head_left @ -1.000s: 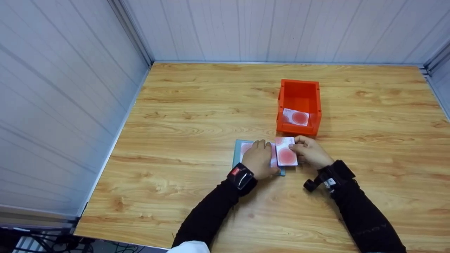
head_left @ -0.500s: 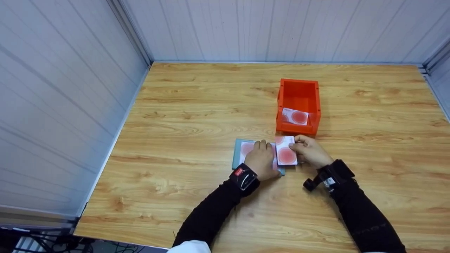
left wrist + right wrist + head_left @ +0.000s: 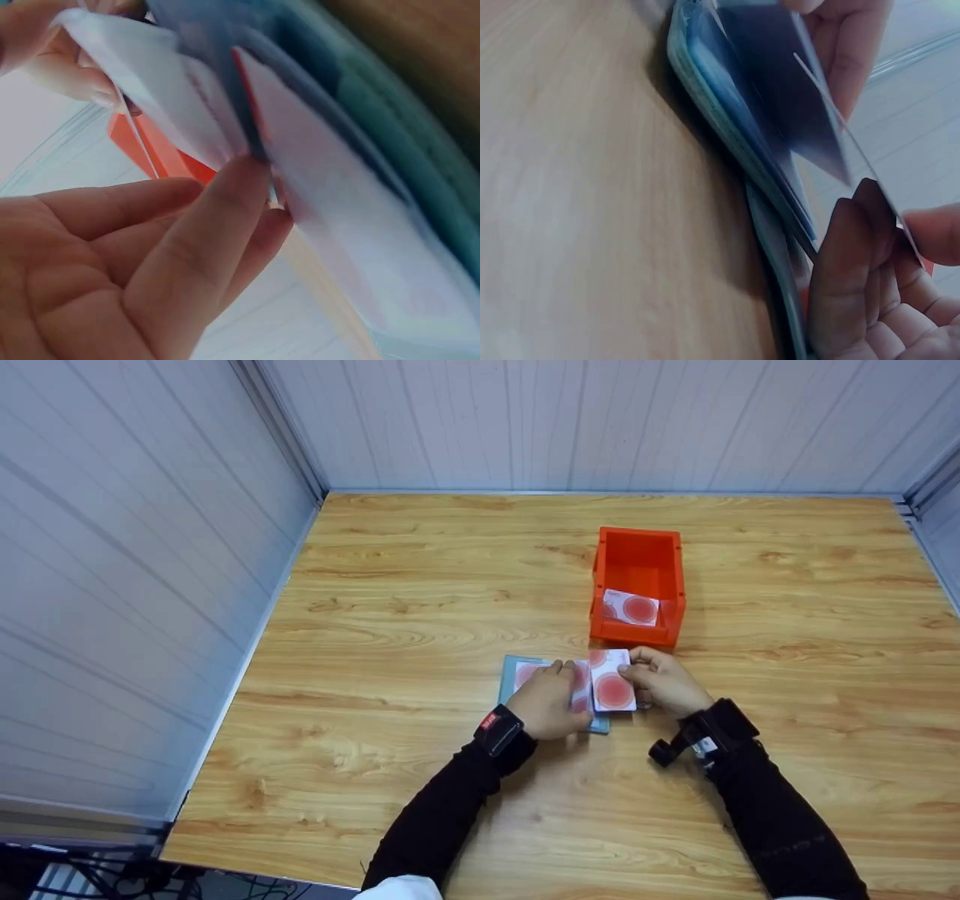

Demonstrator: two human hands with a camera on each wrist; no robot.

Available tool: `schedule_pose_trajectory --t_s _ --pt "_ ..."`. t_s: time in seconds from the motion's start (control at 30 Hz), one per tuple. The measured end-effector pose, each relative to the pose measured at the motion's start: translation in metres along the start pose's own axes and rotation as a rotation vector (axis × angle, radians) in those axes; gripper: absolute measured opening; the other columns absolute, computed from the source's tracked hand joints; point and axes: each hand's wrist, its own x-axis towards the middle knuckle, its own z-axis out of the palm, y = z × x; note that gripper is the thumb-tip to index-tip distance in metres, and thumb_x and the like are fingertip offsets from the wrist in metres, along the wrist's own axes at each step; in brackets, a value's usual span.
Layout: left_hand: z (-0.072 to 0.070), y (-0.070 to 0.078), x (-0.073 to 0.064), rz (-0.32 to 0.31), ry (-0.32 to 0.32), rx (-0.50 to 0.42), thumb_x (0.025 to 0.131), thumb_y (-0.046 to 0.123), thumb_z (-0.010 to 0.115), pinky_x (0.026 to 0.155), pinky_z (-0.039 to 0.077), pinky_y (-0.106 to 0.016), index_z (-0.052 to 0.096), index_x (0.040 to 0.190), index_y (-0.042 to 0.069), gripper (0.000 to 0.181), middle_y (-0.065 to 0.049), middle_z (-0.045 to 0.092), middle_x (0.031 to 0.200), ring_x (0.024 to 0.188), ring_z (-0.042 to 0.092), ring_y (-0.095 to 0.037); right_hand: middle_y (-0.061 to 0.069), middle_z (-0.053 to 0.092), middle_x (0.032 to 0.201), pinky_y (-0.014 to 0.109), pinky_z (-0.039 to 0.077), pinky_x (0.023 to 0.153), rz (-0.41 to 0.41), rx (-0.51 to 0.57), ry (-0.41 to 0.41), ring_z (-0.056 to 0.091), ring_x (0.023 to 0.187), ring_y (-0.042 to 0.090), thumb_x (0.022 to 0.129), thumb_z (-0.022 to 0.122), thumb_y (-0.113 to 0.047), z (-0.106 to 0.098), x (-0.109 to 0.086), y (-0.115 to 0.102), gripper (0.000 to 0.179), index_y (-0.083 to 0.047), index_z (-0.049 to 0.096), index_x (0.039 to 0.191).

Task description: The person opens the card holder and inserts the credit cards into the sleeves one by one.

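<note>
A teal card holder (image 3: 508,679) lies open on the table, with pink-and-white cards in its clear sleeves. Over it is my left hand (image 3: 544,705); in the left wrist view, thumb and fingers (image 3: 217,232) pinch the edge of a sleeve page. The right wrist view shows that page (image 3: 772,75) lifted away from the cover. To its right, my right hand (image 3: 667,682) holds a white card (image 3: 613,690) with red circles by its right edge, thumb on top and fingers beneath. The card's left edge is close beside the holder; whether it enters a sleeve cannot be told.
Just behind the hands stands an orange bin (image 3: 641,577) with a low front, and a similar card (image 3: 631,608) lies in it. Pale panel walls (image 3: 480,427) border the wooden table (image 3: 420,600) at the back and sides.
My left hand has moved slightly left and its fingers have shifted, uncovering more of the sleeved cards. My right hand and its card have barely moved.
</note>
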Motion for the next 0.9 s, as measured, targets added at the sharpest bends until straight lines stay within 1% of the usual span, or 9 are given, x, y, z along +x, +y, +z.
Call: schedule_pose_trajectory --t_s 0.2,0.37,0.47,0.53,0.6,0.67,0.73,0.8,0.9 --pt "-0.008 -0.010 -0.010 0.029 0.003 -0.128 0.087 0.032 0.061 0.118 0.031 -0.030 0.023 0.153 -0.002 0.084 -0.016 0.038 0.155 0.142 0.039 -0.022 -0.008 0.057 0.071 0.018 0.046 0.053 0.015 0.011 -0.002 0.055 0.058 0.004 0.098 0.053 -0.008 -0.001 0.000 -0.001 0.006 -0.008 0.047 0.098" --pt "-0.016 -0.025 -0.015 0.015 -0.004 -0.283 0.086 0.024 0.058 0.118 0.031 -0.031 0.013 0.156 0.001 0.087 -0.015 0.029 0.159 0.139 0.041 -0.016 -0.008 0.055 0.068 0.017 0.039 0.048 0.020 0.004 0.001 0.046 0.052 0.005 0.098 0.053 -0.008 -0.003 0.000 -0.001 0.007 -0.009 0.046 0.098" --pt "-0.020 -0.035 -0.015 0.000 0.005 -0.381 0.085 0.017 0.056 0.097 0.048 -0.029 0.009 0.157 0.002 0.087 -0.022 0.048 0.146 0.103 0.057 -0.014 -0.009 0.055 0.068 0.017 0.039 0.048 0.023 0.007 -0.005 0.046 0.052 0.005 0.098 0.054 -0.009 -0.002 0.001 0.000 0.009 -0.009 0.045 0.097" --pt "-0.022 -0.043 -0.014 -0.013 0.017 -0.424 0.087 0.015 0.056 0.078 0.051 -0.030 0.008 0.157 0.003 0.086 -0.025 0.058 0.131 0.074 0.054 -0.013 -0.009 0.056 0.070 0.017 0.043 0.050 0.022 0.009 -0.004 0.050 0.054 0.004 0.098 0.054 -0.009 -0.002 0.001 0.000 0.009 -0.009 0.045 0.097" --pt "-0.023 -0.050 -0.013 -0.032 0.028 -0.453 0.088 0.012 0.057 0.068 0.051 -0.032 0.009 0.157 0.004 0.084 -0.026 0.062 0.124 0.059 0.047 -0.013 -0.008 0.059 0.072 0.018 0.048 0.054 0.019 0.009 0.000 0.056 0.059 0.004 0.098 0.054 -0.008 -0.001 0.001 0.000 0.008 -0.009 0.046 0.097" --pt "-0.024 -0.056 -0.011 -0.050 0.038 -0.447 0.089 0.011 0.058 0.080 0.054 -0.034 0.014 0.156 0.004 0.080 -0.024 0.060 0.130 0.068 0.055 -0.014 -0.007 0.061 0.076 0.019 0.053 0.059 0.017 0.007 0.003 0.060 0.064 0.004 0.097 0.054 -0.007 -0.001 0.001 0.000 0.007 -0.009 0.047 0.097" --pt "-0.024 -0.061 -0.010 -0.061 0.053 -0.418 0.089 0.009 0.058 0.096 0.051 -0.038 0.022 0.154 0.002 0.075 -0.020 0.054 0.140 0.088 0.062 -0.019 -0.007 0.063 0.079 0.020 0.056 0.064 0.019 0.001 0.006 0.064 0.070 0.005 0.098 0.053 -0.007 0.000 0.001 0.000 0.005 -0.008 0.048 0.098" --pt "-0.024 -0.065 -0.009 -0.067 0.054 -0.383 0.089 0.008 0.058 0.105 0.046 -0.039 0.029 0.152 0.000 0.069 -0.020 0.057 0.136 0.108 0.060 -0.023 -0.007 0.063 0.079 0.020 0.056 0.064 0.022 -0.008 0.008 0.064 0.070 0.005 0.098 0.053 -0.007 0.000 0.002 0.000 0.005 -0.009 0.049 0.098" --pt "-0.024 -0.069 -0.008 -0.084 0.056 -0.387 0.087 0.005 0.059 0.095 0.051 -0.038 0.035 0.148 0.000 0.066 -0.017 0.065 0.116 0.101 0.061 -0.025 -0.007 0.065 0.079 0.021 0.057 0.065 0.027 -0.019 0.008 0.065 0.070 0.005 0.098 0.053 -0.007 0.000 0.002 -0.001 0.005 -0.008 0.049 0.100"
